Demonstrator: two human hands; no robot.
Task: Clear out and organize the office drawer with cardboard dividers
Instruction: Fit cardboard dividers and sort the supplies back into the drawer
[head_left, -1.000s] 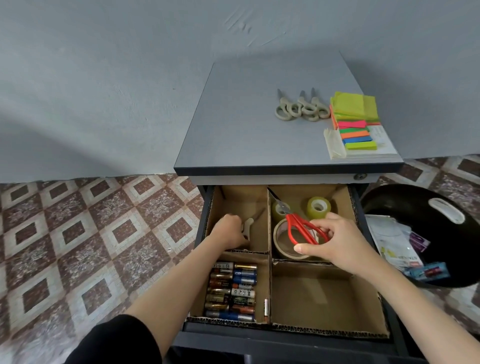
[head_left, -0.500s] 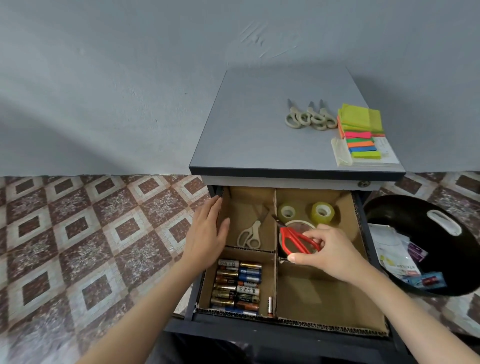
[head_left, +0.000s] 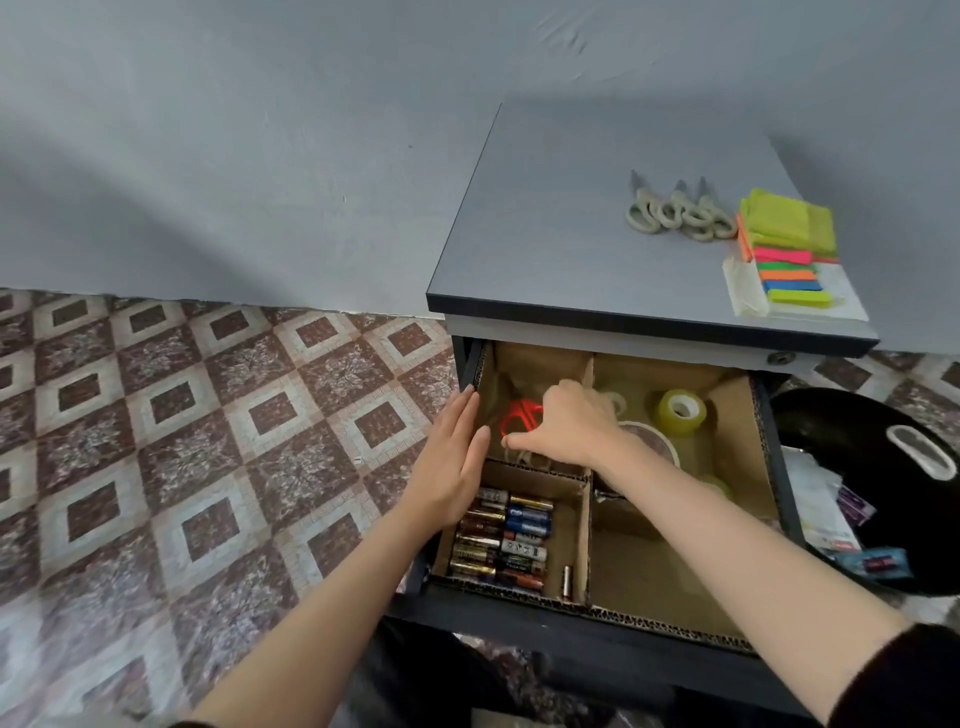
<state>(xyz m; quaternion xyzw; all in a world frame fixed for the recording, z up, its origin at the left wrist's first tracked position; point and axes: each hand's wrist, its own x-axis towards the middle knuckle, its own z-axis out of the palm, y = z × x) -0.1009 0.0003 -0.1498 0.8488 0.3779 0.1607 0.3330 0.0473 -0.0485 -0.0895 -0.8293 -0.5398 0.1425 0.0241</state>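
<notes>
I see one open drawer (head_left: 519, 631) split by cardboard dividers (head_left: 588, 545) into four compartments. My right hand (head_left: 569, 428) is in the back-left one, fingers curled on one red scissors (head_left: 519, 418). My left hand (head_left: 452, 462) lies flat, fingers straight, against the drawer's left wall. Front-left holds batteries (head_left: 501, 545) in two rows; back-right holds at least three tape rolls (head_left: 680, 410). Three beige scissors (head_left: 675, 215) lie on the cabinet top (head_left: 545, 234)

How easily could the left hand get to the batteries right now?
Probably easily: the left hand lies flat at the drawer edge, right beside the batteries, which lie uncovered with nothing over them.
</notes>
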